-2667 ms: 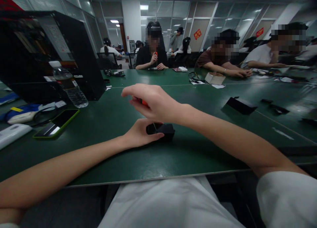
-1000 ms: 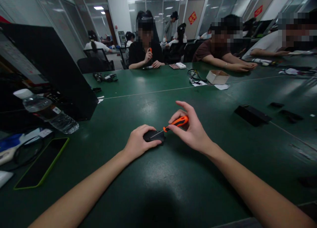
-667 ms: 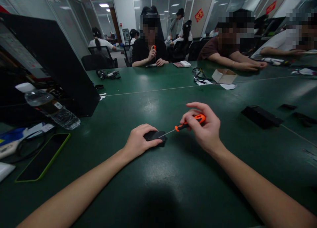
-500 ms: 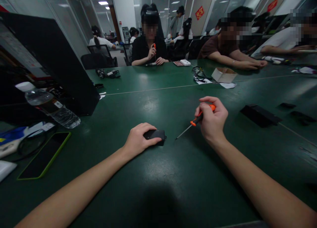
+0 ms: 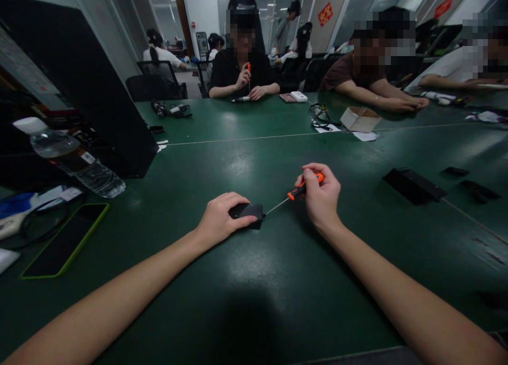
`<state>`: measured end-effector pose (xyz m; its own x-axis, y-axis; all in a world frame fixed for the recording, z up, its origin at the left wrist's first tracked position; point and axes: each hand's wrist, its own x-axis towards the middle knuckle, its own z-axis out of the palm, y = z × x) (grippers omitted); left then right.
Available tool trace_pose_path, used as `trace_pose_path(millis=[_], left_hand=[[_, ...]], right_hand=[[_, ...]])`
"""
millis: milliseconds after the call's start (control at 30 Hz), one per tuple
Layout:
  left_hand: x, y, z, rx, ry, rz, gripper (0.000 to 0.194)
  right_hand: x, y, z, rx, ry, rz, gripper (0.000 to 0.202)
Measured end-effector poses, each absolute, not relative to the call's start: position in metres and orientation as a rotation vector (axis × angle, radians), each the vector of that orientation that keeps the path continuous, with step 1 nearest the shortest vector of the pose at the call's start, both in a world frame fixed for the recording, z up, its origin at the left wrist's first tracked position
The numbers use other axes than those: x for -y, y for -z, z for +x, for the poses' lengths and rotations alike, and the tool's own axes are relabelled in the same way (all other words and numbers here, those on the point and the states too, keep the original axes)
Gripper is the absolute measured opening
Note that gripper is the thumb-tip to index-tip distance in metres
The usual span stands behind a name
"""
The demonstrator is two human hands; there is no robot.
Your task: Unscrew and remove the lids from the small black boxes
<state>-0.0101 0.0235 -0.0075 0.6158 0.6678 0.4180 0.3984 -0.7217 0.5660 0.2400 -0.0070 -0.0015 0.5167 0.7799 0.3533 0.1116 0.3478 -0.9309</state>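
A small black box-like device (image 5: 254, 212) rests on the green tabletop (image 5: 238, 301), with a little tab on its right end. My left hand (image 5: 225, 212) is closed around its left part, thumb along the near side and fingers over the far side. In my right hand (image 5: 323, 193) is a screwdriver (image 5: 296, 193) with an orange and black handle. Its thin metal shaft slants down to the left, and the tip is at the tab on the device's right end. Whether the tip touches the tab I cannot tell.
To the left are a large black case (image 5: 99, 79), a water bottle (image 5: 71, 156) and a green-edged phone (image 5: 67, 240). Black block-shaped parts (image 5: 415, 185) lie at right. Farther back stand a small open box (image 5: 360, 119) and cables (image 5: 319, 115). Across the table a person (image 5: 243, 63) holds another screwdriver.
My right hand has moved left with the screwdriver, bringing its tip from open space to the device's right end. My left hand keeps its hold. The view has shifted slightly.
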Motion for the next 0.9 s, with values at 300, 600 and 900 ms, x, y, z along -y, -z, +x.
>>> trace_pose_path(millis=[300,600,900], left_hand=[[-0.023,0.009,-0.011,-0.836,-0.875,2.412,0.031],[-0.023,0.009,-0.011,-0.812,-0.848,2.418,0.033],[-0.024,0.006,-0.010,-0.787,-0.803,2.394,0.028]], right_hand=[[0.004,0.007,0.237,0.919,-0.610,-1.104,0.023],[-0.010,0.026,0.247,1.299,-0.678,-1.489,0.034],[-0.009,0.025,0.247,1.736,-0.469,-1.594,0.049]])
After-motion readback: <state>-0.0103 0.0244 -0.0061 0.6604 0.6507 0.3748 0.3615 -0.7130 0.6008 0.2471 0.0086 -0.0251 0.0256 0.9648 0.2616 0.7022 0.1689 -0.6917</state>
